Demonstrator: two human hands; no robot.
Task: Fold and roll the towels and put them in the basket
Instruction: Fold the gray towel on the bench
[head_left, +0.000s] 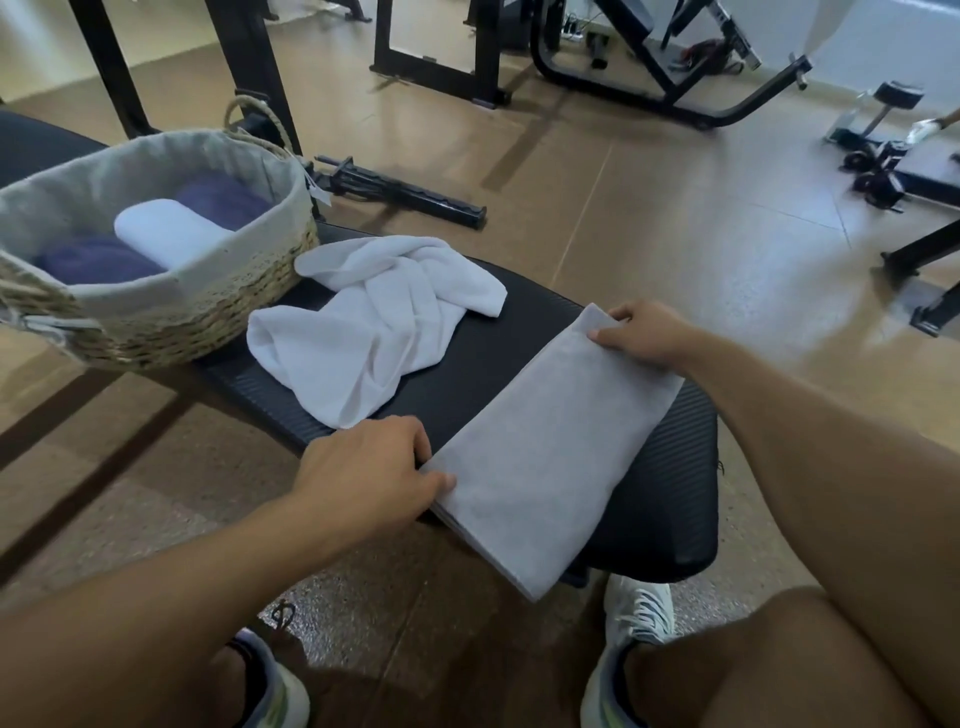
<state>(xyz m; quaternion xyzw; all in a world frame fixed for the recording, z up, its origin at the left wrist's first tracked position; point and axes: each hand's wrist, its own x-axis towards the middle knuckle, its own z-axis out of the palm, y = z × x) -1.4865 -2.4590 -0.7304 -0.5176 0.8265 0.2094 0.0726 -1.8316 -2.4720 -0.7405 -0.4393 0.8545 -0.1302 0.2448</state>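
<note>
The floor (649, 218) is covered in tan speckled material divided by dark seams, and window light is reflected on it at the right. A black padded bench (670, 499) with a ribbed surface is set in the foreground. Black steel machine frames (436, 57) are positioned at the rear. A black notched bar (415, 195) is laid on the floor. A pale wall (883, 36) is seen at upper right.

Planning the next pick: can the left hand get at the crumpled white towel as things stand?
Probably yes. The crumpled white towel lies on the bench just past the left hand, nothing between them. But that hand is pinching a corner of the folded grey towel and would have to let go first.
</note>
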